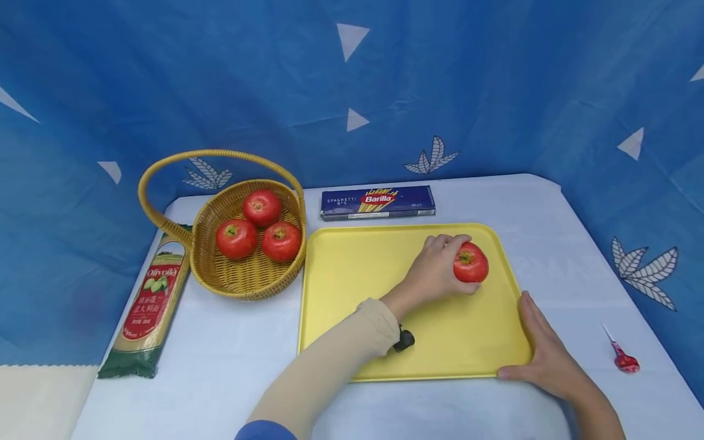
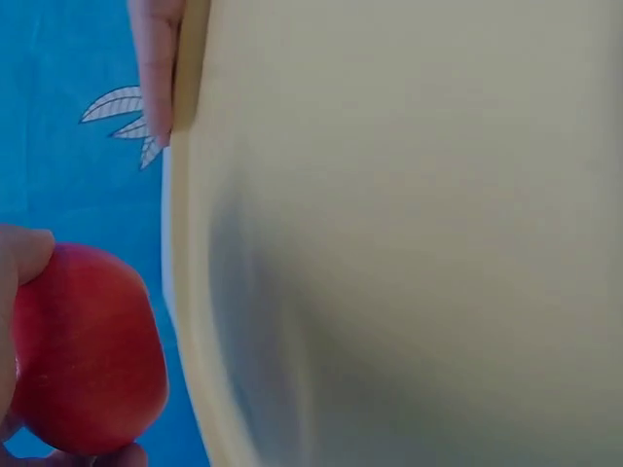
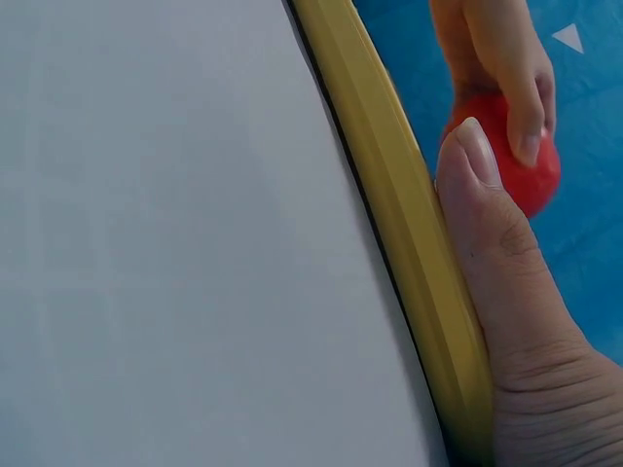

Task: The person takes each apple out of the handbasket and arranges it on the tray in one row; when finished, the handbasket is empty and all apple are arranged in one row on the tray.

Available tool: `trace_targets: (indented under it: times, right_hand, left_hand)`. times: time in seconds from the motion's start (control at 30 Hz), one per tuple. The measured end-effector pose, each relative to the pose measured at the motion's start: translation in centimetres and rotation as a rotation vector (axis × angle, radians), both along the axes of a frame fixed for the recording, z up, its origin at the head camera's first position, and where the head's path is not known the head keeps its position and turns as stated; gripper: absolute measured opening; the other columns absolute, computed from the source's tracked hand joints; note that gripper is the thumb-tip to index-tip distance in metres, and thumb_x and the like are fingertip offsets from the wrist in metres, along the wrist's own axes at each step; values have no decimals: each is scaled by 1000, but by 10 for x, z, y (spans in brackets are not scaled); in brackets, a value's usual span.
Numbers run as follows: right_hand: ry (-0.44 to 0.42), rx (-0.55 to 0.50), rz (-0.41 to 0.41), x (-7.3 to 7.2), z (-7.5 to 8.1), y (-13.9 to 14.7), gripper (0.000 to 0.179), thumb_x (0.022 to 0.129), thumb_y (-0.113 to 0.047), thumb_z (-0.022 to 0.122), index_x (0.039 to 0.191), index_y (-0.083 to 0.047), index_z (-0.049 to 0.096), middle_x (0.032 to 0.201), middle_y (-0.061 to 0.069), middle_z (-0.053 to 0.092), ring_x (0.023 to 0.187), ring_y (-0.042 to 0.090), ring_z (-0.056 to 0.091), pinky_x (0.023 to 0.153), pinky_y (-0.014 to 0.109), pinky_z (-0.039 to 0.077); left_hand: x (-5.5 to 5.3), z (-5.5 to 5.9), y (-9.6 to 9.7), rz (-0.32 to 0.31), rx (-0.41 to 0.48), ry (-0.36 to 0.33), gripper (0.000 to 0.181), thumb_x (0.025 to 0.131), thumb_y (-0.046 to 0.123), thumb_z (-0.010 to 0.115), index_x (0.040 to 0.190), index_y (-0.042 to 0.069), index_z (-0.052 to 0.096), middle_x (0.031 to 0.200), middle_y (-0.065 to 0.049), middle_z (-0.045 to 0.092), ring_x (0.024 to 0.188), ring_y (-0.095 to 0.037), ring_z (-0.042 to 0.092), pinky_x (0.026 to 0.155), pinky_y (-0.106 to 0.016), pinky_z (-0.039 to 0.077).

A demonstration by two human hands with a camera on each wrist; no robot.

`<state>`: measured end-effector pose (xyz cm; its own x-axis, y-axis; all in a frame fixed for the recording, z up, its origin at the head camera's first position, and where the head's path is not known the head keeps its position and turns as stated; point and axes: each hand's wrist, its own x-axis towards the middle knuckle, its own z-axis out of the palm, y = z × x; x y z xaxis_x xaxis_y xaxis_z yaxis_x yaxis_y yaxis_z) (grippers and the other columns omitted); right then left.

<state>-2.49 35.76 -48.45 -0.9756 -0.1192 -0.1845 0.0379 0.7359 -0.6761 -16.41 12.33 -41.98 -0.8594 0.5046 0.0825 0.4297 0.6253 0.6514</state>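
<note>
The left hand (image 1: 440, 266) has its fingers and thumb clamped around a red fruit (image 1: 476, 269), which it holds over the right part of a yellow tray (image 1: 341, 293); whether the fruit touches the tray I cannot tell. The fruit's greenish-brown end faces up, and its shape is so nearly round that I cannot make out a long axis. The tray's long axis runs left to right across the white counter (image 1: 220, 348). The right hand (image 1: 550, 360) rests at the tray's near right corner, fingers extended along the right side, thumb apart from them against the near edge.

Just left of the tray, a woven basket (image 1: 255, 295), its arched handle standing up, contains three red fruits (image 1: 236, 238) grouped together, their greenish-brown ends visible. A green and red Olivoilà packet (image 1: 154, 296) lies left of it, slanting lengthwise away from the viewer. A blue Barilla spaghetti box (image 1: 352, 205) lies behind the tray, its long axis left to right. A red-wrapped lollipop (image 1: 627, 363) lies right of the right hand, its white stick pointing away.
</note>
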Motion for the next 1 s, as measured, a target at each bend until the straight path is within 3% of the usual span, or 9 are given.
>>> trace_targets:
  times: [0.4,0.77,1.0]
  right_hand:
    - [4,9,-2,-1,0,1,137,70,-41,88,156,-23,-18,166,4,-21,153,41,-13,111,76,5]
    - [17,15,1,-2,0,1,138,69,-40,88,157,-23,-17,166,5,-19,153,40,-13,111,76,5]
    - [1,17,0,-1,0,0,138,69,-42,88,157,-22,-17,166,6,-20,153,42,-12,109,78,9]
  left_hand:
    - [-13,-12,45,21,-71,43,86,77,50,80,150,28,39,138,6,52,118,-10,43,88,-14,48]
    - [-12,-22,48,31,-85,50,85,79,48,79,151,26,39,143,5,50,120,-11,44,91,-14,46]
    - [-11,-22,48,20,-97,-9,92,80,50,78,155,27,30,149,4,45,125,-12,43,92,-17,48]
